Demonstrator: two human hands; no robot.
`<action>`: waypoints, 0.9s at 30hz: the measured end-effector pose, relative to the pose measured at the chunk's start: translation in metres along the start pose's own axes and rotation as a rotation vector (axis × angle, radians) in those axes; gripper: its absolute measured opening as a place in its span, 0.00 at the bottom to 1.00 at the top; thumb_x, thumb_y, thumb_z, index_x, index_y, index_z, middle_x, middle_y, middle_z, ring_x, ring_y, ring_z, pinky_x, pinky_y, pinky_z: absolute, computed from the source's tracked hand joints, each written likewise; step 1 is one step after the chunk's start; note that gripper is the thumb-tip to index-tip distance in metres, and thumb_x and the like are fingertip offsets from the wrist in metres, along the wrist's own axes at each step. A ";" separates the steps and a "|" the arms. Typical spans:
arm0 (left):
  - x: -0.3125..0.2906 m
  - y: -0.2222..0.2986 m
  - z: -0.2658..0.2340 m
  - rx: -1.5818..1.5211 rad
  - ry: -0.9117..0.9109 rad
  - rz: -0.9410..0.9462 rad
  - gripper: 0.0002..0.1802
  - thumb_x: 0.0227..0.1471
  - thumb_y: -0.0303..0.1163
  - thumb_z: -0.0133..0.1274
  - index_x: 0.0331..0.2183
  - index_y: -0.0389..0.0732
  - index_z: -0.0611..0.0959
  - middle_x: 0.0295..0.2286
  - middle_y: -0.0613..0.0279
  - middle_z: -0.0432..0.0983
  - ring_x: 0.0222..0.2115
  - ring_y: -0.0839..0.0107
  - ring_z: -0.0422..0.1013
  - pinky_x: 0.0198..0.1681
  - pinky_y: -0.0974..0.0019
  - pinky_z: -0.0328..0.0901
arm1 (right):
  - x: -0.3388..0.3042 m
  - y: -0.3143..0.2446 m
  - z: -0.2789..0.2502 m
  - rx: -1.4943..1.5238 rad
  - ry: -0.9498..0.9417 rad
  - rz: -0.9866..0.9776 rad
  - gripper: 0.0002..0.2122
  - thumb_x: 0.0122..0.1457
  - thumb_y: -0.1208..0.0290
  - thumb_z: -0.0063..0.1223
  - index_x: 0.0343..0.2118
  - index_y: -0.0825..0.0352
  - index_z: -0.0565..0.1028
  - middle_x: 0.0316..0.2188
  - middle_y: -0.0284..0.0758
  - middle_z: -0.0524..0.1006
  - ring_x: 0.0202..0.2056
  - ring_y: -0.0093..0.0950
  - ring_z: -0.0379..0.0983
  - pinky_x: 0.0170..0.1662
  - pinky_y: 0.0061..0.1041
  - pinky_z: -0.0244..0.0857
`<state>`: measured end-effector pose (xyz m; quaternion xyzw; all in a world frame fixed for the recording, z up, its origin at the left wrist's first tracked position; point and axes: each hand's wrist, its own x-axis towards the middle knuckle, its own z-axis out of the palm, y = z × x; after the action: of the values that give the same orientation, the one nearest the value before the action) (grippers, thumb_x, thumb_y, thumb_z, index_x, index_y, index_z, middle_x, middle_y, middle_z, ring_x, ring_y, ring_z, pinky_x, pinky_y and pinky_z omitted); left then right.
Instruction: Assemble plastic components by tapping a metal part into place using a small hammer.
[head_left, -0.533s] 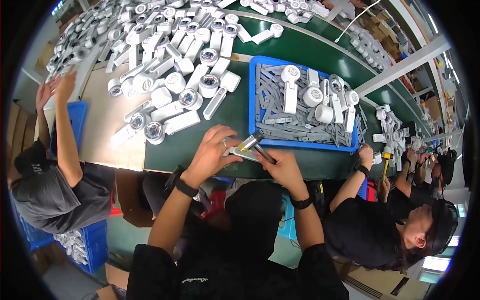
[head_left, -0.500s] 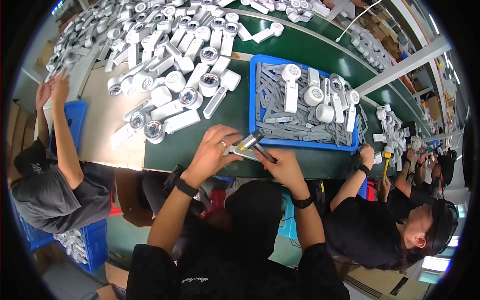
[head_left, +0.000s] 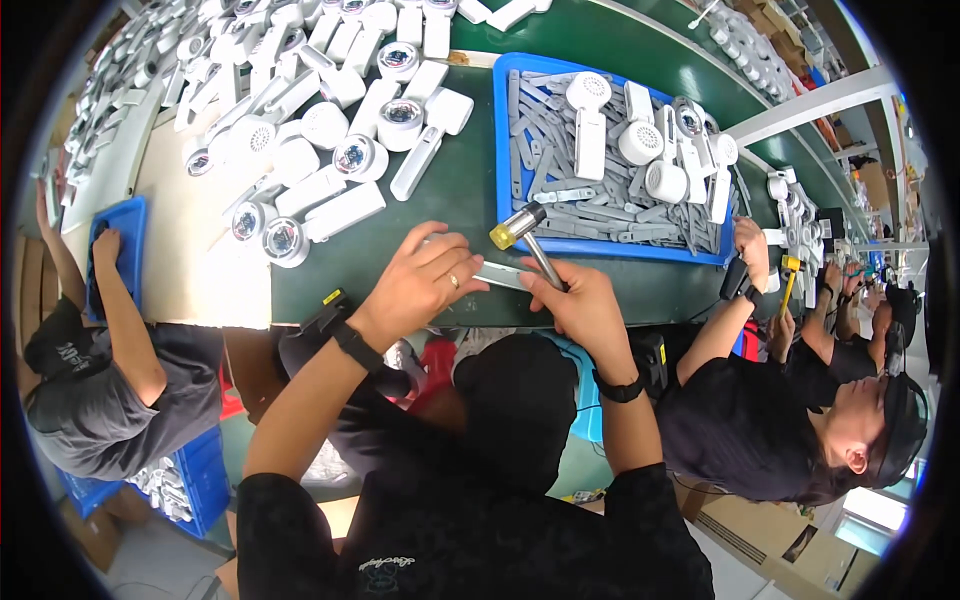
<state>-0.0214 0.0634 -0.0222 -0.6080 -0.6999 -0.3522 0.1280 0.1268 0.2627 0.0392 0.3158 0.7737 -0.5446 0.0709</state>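
In my right hand is the handle of a small mallet, its head yellow at one end and dark at the other. The head is raised above a light grey flat strip that spans between my hands. My left hand has its fingers closed around the strip's left end, which they hide. My right fingertips are at its other end. Just beyond sits a blue tray of similar grey strips, with several white handheld fans lying on top.
A heap of white handheld fans covers the left bench. At far left a co-worker reaches into a blue bin. To the right, another co-worker sits close, and a yellow hammer is in use farther along. A white post slants at upper right.
The mallet's head has swung up and right, away from the strip. My left hand has shifted slightly left, and the view has tilted, moving the bench upward. The left co-worker's hand has gone to the bin.
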 end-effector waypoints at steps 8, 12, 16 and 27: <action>-0.001 0.003 0.002 0.010 -0.035 -0.019 0.19 0.45 0.32 0.73 0.39 0.37 0.85 0.36 0.61 0.81 0.44 0.62 0.77 0.55 0.48 0.70 | 0.019 0.028 -0.001 0.297 -0.150 0.167 0.18 0.69 0.59 0.59 0.53 0.68 0.82 0.22 0.32 0.82 0.12 0.12 0.62 0.15 0.16 0.50; 0.001 0.003 0.002 0.025 -0.053 -0.010 0.19 0.44 0.31 0.74 0.39 0.37 0.85 0.37 0.60 0.81 0.44 0.61 0.77 0.54 0.48 0.70 | 0.019 0.030 -0.001 0.402 -0.224 0.152 0.20 0.72 0.56 0.55 0.55 0.68 0.80 0.24 0.37 0.84 0.11 0.12 0.61 0.14 0.15 0.50; 0.001 0.004 0.002 0.075 -0.018 0.005 0.20 0.44 0.32 0.74 0.39 0.37 0.85 0.37 0.60 0.81 0.44 0.60 0.77 0.56 0.47 0.69 | 0.020 0.036 0.001 0.407 -0.222 0.136 0.21 0.71 0.56 0.56 0.55 0.69 0.80 0.26 0.38 0.85 0.11 0.14 0.63 0.14 0.16 0.52; 0.013 0.015 -0.006 0.187 -0.027 0.034 0.20 0.49 0.35 0.70 0.45 0.41 0.87 0.44 0.60 0.83 0.50 0.62 0.77 0.61 0.50 0.68 | 0.016 0.033 0.000 0.284 -0.167 0.085 0.19 0.69 0.56 0.58 0.51 0.69 0.81 0.25 0.36 0.84 0.11 0.16 0.65 0.14 0.19 0.54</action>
<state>-0.0116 0.0694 -0.0048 -0.6097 -0.7212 -0.2747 0.1808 0.1325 0.2761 0.0056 0.3086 0.6663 -0.6695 0.1126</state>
